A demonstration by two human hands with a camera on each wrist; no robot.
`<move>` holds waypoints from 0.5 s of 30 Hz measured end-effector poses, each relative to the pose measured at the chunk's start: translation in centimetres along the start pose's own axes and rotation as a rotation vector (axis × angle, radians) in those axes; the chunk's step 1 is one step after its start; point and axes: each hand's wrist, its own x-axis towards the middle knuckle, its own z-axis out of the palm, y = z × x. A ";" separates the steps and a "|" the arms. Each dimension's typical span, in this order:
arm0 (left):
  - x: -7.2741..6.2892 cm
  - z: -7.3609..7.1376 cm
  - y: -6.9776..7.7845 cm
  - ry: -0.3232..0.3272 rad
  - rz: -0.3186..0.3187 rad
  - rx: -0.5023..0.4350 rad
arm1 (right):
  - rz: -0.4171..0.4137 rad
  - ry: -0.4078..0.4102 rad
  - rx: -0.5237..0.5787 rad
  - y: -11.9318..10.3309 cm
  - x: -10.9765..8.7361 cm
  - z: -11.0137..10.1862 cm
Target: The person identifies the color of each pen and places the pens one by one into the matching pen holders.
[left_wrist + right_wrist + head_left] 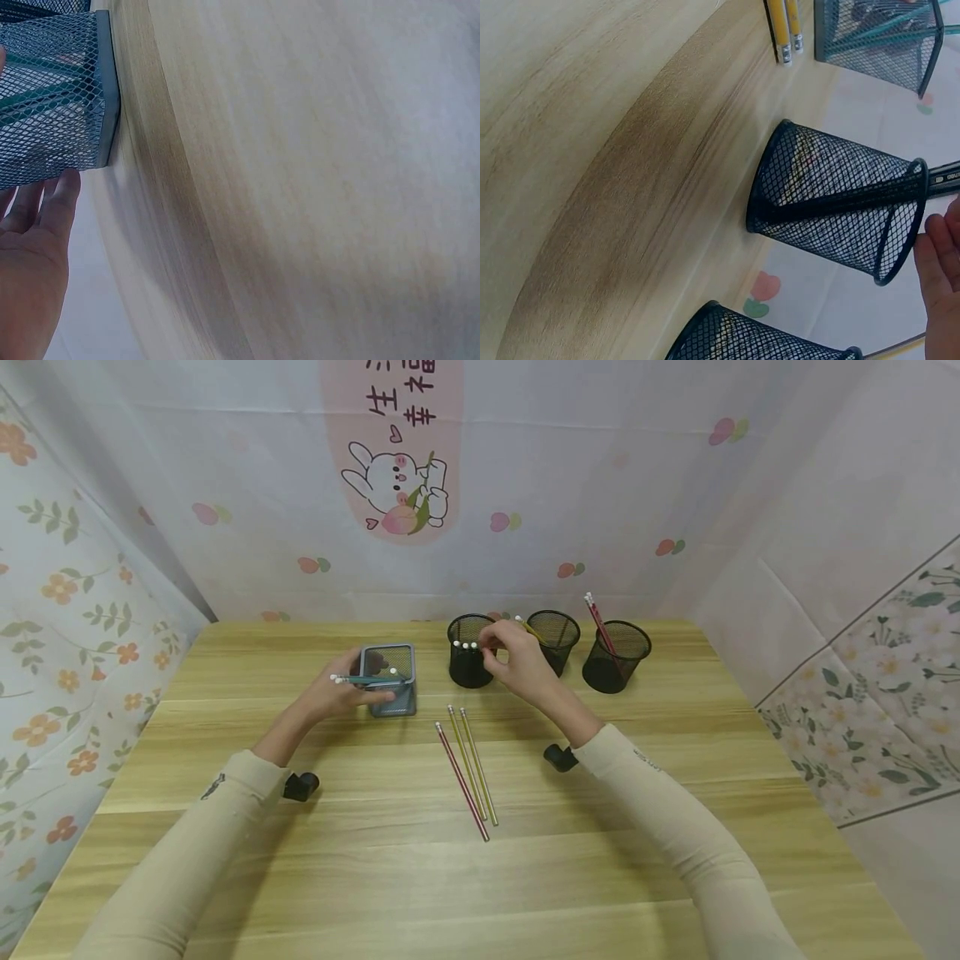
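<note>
My left hand (337, 689) grips a grey square mesh pencil holder (393, 703) from its left side, thumb across the front. Green pencils (367, 680) with white erasers lean in it; the left wrist view shows them through the mesh (45, 97). My right hand (517, 664) is at the leftmost black round mesh cup (468, 672), pinching black pencils (943, 178) near their white eraser ends. Their lower lengths slant inside the cup (832, 187). In the right wrist view other fingers (932, 270) lie right at the rim; the pinching fingertips are out of that frame.
The middle black mesh cup (558, 652) has a yellow pencil (528, 628). Red pencils (600, 622) lean in the right black cup (618, 672). A red pencil (461, 781) and two yellow pencils (480, 764) lie on the wooden table (360, 877). A printed curtain (525, 468) hangs behind.
</note>
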 end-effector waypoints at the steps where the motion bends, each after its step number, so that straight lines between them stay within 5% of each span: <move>1: 0.0 0.0 0.0 0.001 0.001 0.005 | 0.007 0.001 -0.001 0.0 0.0 0.0; 15: 0.0 0.1 0.1 0.003 0.015 0.009 | 0.033 0.050 0.042 -0.1 -0.2 -0.9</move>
